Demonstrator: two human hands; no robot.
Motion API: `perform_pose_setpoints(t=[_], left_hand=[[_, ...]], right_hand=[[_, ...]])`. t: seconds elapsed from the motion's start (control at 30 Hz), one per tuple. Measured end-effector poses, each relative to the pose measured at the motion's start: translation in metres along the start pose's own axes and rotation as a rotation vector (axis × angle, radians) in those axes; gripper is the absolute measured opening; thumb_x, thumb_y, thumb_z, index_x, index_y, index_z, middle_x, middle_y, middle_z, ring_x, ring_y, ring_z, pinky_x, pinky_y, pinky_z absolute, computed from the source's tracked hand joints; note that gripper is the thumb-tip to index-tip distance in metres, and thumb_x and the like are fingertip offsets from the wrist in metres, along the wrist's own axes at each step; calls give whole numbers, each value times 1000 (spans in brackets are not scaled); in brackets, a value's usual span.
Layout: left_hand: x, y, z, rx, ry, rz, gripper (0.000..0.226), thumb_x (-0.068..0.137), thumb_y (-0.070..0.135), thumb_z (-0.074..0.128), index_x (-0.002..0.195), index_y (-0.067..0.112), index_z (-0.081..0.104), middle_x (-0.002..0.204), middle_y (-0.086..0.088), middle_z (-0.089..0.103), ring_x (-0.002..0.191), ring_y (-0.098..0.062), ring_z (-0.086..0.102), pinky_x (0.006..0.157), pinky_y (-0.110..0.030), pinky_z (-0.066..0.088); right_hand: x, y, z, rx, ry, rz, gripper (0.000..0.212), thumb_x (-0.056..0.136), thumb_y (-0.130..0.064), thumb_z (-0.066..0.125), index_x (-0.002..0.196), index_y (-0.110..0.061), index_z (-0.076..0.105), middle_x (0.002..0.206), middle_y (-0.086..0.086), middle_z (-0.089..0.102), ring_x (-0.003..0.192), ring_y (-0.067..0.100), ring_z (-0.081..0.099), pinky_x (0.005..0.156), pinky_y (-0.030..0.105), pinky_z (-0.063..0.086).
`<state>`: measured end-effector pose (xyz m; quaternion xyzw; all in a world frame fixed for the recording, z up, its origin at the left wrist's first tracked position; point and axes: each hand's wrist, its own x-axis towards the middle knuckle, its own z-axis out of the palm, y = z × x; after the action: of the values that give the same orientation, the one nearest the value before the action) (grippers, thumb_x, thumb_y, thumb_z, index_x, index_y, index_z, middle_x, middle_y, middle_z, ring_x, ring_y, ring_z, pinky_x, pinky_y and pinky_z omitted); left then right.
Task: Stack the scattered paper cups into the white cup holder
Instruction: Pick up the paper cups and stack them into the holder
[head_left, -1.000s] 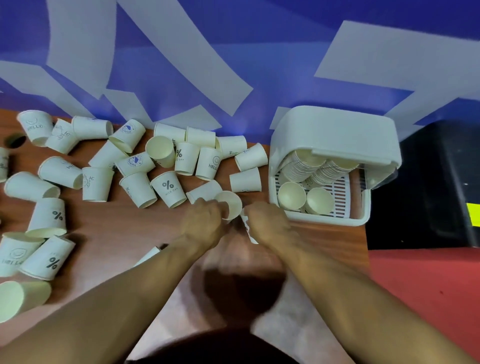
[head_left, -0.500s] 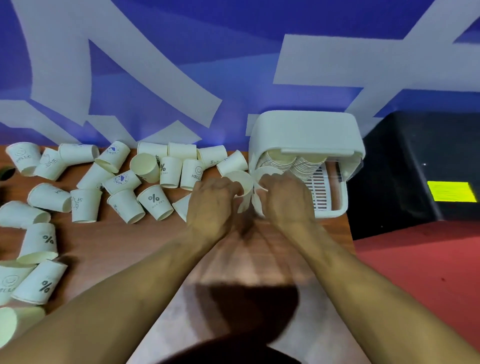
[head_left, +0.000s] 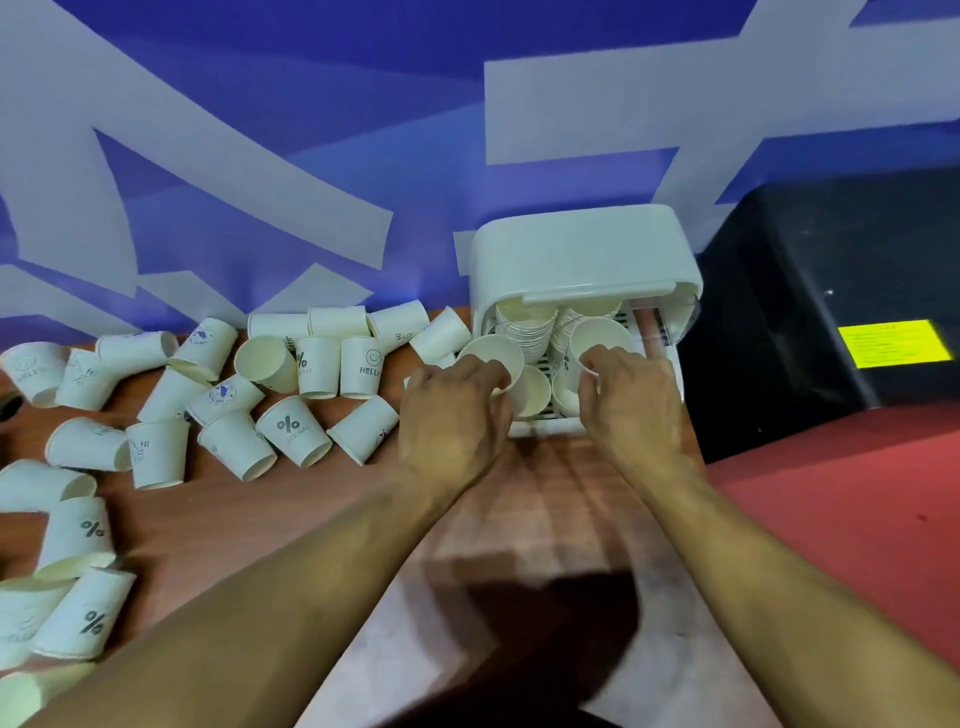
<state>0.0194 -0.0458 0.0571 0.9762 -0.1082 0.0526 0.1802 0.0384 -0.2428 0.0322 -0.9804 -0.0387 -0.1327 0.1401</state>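
The white cup holder (head_left: 582, 254) stands at the back of the wooden table (head_left: 322, 519), its front open, with two stacks of cups (head_left: 524, 325) lying inside. My left hand (head_left: 452, 415) grips one paper cup (head_left: 493, 353), mouth up, at the holder's front left. My right hand (head_left: 631, 400) grips another paper cup (head_left: 602, 338) over the holder's right side. Two more cups (head_left: 535, 389) sit in the holder's tray between my hands. Several scattered paper cups (head_left: 291, 431) lie to the left.
More cups lie along the table's left edge (head_left: 78, 535). A black box (head_left: 831, 291) with a yellow label stands right of the holder. Red floor (head_left: 841, 519) lies beyond the table's right edge. A blue and white wall rises behind.
Both hands have moved from the table in front of the holder up to its open front, each carrying a cup. The cups now hang over the holder's tray.
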Motion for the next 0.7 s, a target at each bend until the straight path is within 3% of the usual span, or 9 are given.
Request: perform_pose_setpoints(t=[0.17,0.27,0.43,0.7], left_hand=[[5,2,7,-41,36,12,16,84,34,52,92,26,64,89,6,66,72,-24,62,77,-34,38],[8,3,13,-37,48,29,13,84,30,58,93,26,65,90,6,66,72,-23,61,76,-32,35],[10,5,22,-40,45,46,11,83,28,63,93,26,66,92,8,67,70,-23,59,75,-29,31],[15,8,29,-61,-18,62,15,84,28,60,96,24,68,94,6,68,77,-24,62,77,-34,38]], right_hand=[[-6,7,15,12,-45,27,13,72,-6,71,81,-15,67,59,2,60,56,30,59,70,41,46],[-7,10,22,19,-62,24,9,75,-10,71,79,-18,68,60,-1,61,59,27,60,72,35,35],[-9,12,27,23,-23,10,5,81,-15,67,80,-19,70,63,-1,64,63,24,60,73,34,31],[-18,25,51,-74,-208,9,4,82,-21,69,79,-19,72,64,2,65,60,27,62,68,34,26]])
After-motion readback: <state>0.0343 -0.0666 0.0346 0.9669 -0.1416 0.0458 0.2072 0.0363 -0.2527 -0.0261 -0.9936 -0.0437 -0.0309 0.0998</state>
